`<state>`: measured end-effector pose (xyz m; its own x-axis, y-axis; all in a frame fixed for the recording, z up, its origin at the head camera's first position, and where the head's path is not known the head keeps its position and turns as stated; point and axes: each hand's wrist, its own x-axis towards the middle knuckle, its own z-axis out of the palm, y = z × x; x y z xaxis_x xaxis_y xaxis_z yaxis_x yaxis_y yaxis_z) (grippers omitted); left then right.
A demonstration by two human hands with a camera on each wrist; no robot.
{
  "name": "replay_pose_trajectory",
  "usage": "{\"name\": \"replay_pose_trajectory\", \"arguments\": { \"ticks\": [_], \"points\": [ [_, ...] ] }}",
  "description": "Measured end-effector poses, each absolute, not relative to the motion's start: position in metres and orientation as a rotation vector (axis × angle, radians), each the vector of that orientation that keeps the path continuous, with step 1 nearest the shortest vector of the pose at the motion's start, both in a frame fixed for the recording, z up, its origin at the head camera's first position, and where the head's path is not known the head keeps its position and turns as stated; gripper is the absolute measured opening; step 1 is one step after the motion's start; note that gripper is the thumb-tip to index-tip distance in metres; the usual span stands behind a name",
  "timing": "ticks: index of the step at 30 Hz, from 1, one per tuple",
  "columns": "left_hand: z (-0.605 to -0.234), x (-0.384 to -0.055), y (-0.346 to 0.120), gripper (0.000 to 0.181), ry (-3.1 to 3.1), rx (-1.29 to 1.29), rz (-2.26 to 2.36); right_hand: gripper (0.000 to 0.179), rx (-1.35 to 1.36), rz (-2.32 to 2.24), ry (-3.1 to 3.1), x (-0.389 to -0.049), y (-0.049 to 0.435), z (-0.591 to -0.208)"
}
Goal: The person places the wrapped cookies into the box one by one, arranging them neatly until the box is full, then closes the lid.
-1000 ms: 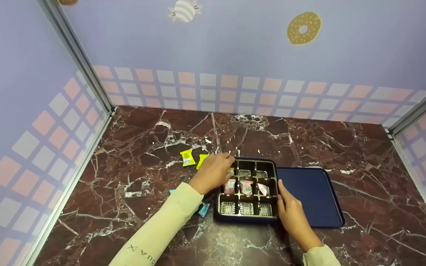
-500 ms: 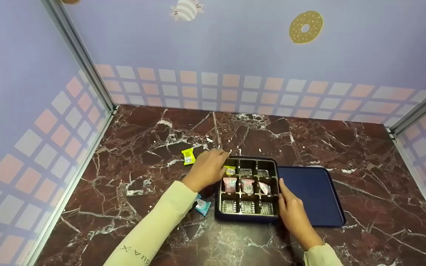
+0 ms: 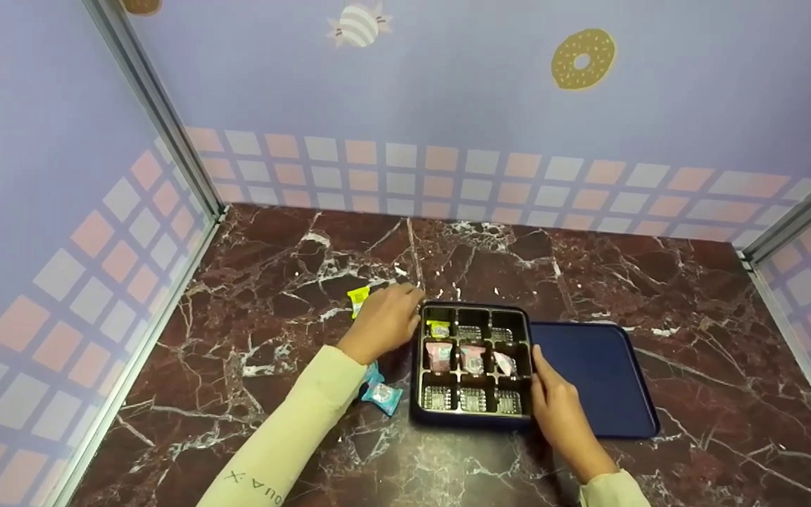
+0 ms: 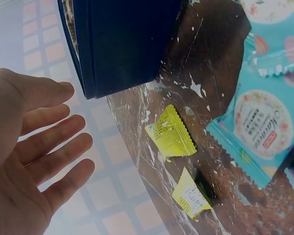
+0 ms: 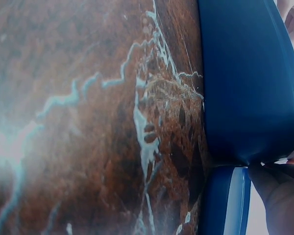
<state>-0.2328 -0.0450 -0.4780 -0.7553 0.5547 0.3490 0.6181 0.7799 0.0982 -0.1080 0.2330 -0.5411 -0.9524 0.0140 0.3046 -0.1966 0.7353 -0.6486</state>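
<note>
A navy box [image 3: 472, 422] holds a black tray divided into several compartments. One yellow wrapped sweet [image 3: 438, 329] lies in its far-left compartment. Three pink wrapped sweets [image 3: 473, 358] fill the middle row. My left hand [image 3: 386, 320] hovers just off the box's far-left corner, fingers spread and holding nothing in the left wrist view. Beneath it, two yellow sweets [image 4: 172, 134] lie on the table; the head view shows only one, partly covered. Teal sweets [image 3: 382, 398] printed "Macaron" [image 4: 264, 125] lie left of the box. My right hand [image 3: 560, 405] rests extended fingers against the box's right side.
A flat navy lid [image 3: 595, 380] lies right of the box, close against it. The table [image 3: 293, 451] is dark red marble pattern. Patterned panels [image 3: 448, 91] stand at the back and both sides, meeting at metal corner posts [image 3: 159, 105].
My left hand has drawn back left from the far-left compartment, leaving a yellow sweet in it. The teal sweets show more clearly now. My right hand has stayed at the box's side.
</note>
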Motion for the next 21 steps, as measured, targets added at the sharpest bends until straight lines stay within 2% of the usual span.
{"name": "replay_pose_trajectory", "arguments": {
  "ticks": [7, 15, 21],
  "points": [
    [-0.481, -0.236, -0.052, 0.031, -2.718, -0.881, -0.333, 0.05, 0.118, 1.057, -2.648, -0.107, 0.233, -0.542],
    [-0.487, -0.24, -0.058, 0.024, -2.754, -0.878, -0.321, 0.048, 0.125, 1.001, -2.638, -0.107, 0.232, -0.542],
    [-0.49, -0.242, -0.062, 0.033, -2.815, -0.88, -0.352, 0.049, 0.122, 1.012, -2.637, -0.107, 0.233, -0.543]
  ]
}}
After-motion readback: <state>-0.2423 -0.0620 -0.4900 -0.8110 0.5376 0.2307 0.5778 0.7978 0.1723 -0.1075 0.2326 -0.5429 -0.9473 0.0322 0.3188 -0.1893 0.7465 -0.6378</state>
